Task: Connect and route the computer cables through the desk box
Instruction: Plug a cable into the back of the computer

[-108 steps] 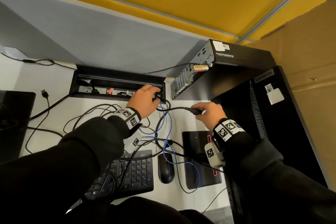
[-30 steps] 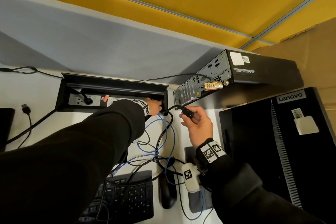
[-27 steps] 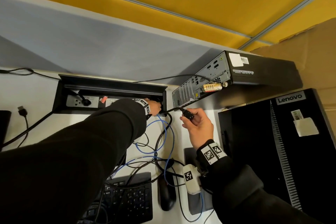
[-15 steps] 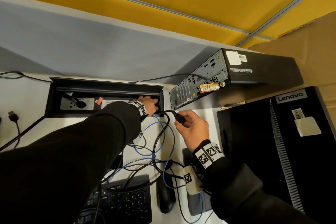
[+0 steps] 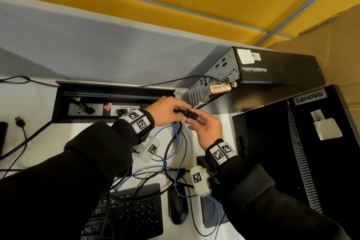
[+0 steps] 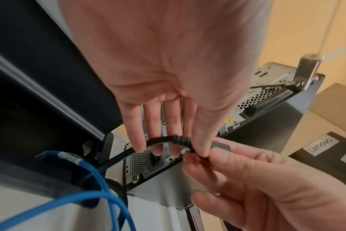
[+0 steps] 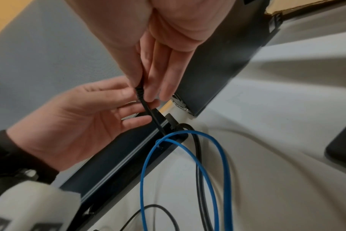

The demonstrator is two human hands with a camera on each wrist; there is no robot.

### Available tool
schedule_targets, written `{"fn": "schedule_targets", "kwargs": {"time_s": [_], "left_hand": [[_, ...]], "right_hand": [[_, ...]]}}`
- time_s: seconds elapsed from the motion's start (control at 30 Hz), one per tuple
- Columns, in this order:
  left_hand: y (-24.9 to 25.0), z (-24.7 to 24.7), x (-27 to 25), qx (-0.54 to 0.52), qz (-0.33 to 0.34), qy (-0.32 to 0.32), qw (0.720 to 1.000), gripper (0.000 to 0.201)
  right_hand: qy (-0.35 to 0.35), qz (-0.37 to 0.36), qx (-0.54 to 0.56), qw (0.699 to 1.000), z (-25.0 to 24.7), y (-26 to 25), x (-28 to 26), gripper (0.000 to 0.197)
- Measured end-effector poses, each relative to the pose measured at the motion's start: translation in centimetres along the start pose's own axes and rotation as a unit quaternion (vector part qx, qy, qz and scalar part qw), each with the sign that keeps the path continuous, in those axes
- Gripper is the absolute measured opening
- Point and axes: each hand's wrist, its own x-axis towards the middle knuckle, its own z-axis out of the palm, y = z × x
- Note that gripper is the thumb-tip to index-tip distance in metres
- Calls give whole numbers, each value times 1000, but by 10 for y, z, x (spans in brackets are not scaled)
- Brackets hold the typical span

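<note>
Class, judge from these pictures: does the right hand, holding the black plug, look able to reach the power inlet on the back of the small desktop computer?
Probably yes. The right hand holds the black plug just in front of the computer's rear panel. In the left wrist view nothing lies between plug and power inlet; the left hand's fingers are alongside.

Black power cable (image 5: 191,115): thick plug end held in the air between both hands, just in front of the computer's rear panel; the cord drops into the notch at the desk box's right end.
Blue network cable (image 5: 184,142): loops over the white bench (image 5: 39,142) and enters the same notch beside the black cord.
Desk box (image 5: 115,91): long, black, recessed in the bench, lid raised; a socket with a black plug in it shows at its left.
Computer (image 5: 272,68): black slim case, lying flat, rear ports facing the box.
</note>
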Motion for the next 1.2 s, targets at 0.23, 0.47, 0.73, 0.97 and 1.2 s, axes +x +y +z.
{"fn": "schedule_targets", "kwargs": {"time_s": [0.23,0.47,0.73,0.97,1.2], "left_hand": [[-7,-15,-1,-65,-44,-28,997,18],[-28,-8,0,-86,-91,-90,988,10],[-33,-1,6,-158,-149,-46,975,10],[-32,4,19,-137,-200,64,968,24],[-33,17,25,-118,-238,77,961,23]], "right_hand": [[-3,3,-4,1000,10,6,-3,36],[44,12,-86,995,26,20,5,38],[17,-11,-164,986,18,3,-14,47],[92,-315,-207,922,-8,-88,-62,25],[251,-368,-342,827,-18,-113,-35,55]]}}
